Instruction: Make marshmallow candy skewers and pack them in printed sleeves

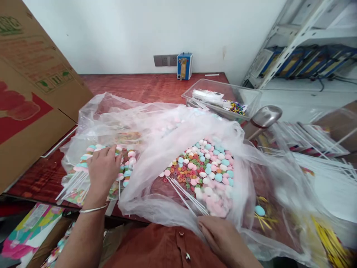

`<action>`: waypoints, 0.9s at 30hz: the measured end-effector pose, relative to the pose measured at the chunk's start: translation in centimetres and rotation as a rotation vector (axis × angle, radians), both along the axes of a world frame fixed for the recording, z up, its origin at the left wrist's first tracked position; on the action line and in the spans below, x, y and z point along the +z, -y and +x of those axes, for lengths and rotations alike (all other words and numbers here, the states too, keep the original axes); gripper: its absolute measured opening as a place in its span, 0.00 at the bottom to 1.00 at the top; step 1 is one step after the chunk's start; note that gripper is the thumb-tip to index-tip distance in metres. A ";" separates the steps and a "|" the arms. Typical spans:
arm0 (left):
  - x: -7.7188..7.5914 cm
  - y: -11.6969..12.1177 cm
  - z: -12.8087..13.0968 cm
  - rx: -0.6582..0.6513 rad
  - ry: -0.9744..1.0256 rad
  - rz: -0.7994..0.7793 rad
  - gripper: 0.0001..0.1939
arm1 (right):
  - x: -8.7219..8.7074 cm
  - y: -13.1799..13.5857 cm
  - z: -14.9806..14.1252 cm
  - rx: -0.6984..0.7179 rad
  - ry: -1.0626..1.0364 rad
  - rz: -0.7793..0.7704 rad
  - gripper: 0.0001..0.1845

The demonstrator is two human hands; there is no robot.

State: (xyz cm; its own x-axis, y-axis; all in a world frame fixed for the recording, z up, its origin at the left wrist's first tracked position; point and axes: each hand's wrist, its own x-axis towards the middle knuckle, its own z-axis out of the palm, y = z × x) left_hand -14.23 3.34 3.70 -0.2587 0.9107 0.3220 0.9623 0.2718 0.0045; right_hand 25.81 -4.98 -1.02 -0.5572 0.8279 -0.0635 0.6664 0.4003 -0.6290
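Pink, white and blue candy skewers [81, 166] lie left of centre; left hand [103, 165] curls over them, can't tell if it's gripping; translucent plastic bag [164, 134] gapes mid-frame, probably so the loose round candies [208, 163] stay reachable; right hand [219, 234], bottom right of centre, is at its near edge, can't tell that grip either.

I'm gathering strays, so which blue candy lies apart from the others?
The blue candy by the gold strips, right of the right hand; it lies alone, while the others crowd the pile or skewers.
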 end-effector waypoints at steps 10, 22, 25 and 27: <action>5.4 3.9 9.5 -0.355 0.606 0.555 0.08 | 1.8 -3.9 -4.4 -0.130 0.202 0.300 0.12; -1.5 2.9 17.5 -0.303 1.594 -0.255 0.15 | 0.0 -3.8 -4.5 -0.337 -0.165 0.128 0.13; -1.0 2.4 18.8 -0.329 1.722 -0.242 0.15 | -0.2 -3.5 -4.1 -0.361 -0.261 0.074 0.14; -0.4 2.2 19.3 -0.357 1.706 -0.226 0.12 | -0.4 -3.3 -4.1 -0.382 -0.304 0.054 0.15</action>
